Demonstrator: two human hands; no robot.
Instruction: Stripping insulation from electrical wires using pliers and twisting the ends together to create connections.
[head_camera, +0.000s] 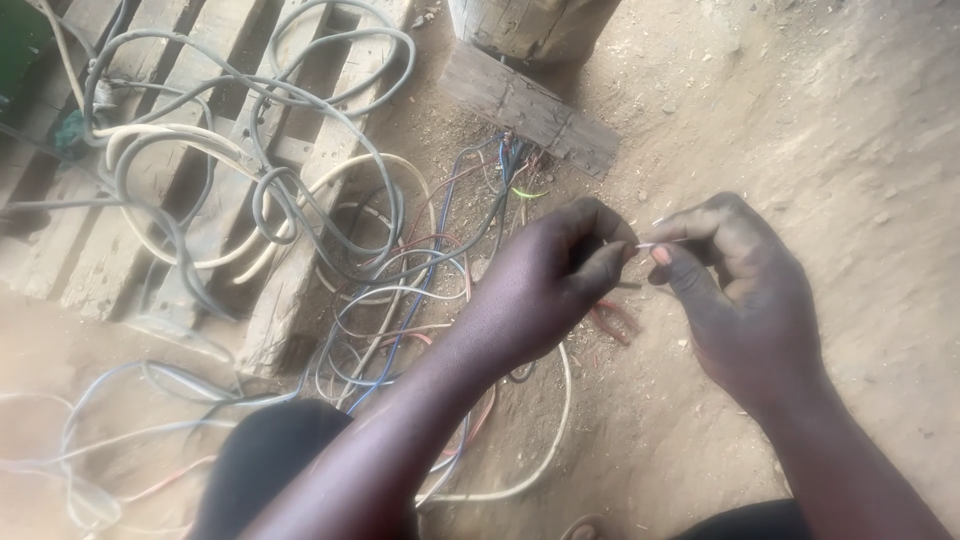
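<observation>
My left hand and right hand are both closed, pinching a thin pale wire between them. Beyond the wire lies a wooden block; left, tangled cables sprawl over a pallet; below, red pliers.

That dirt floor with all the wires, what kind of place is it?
Probably an outdoor or rough workshop spot. The ground is bare dirt, loose wires lie tangled over a wooden pallet, and a wooden post stands nearby. Both hands, left hand and right hand, pinch a thin wire.
</observation>
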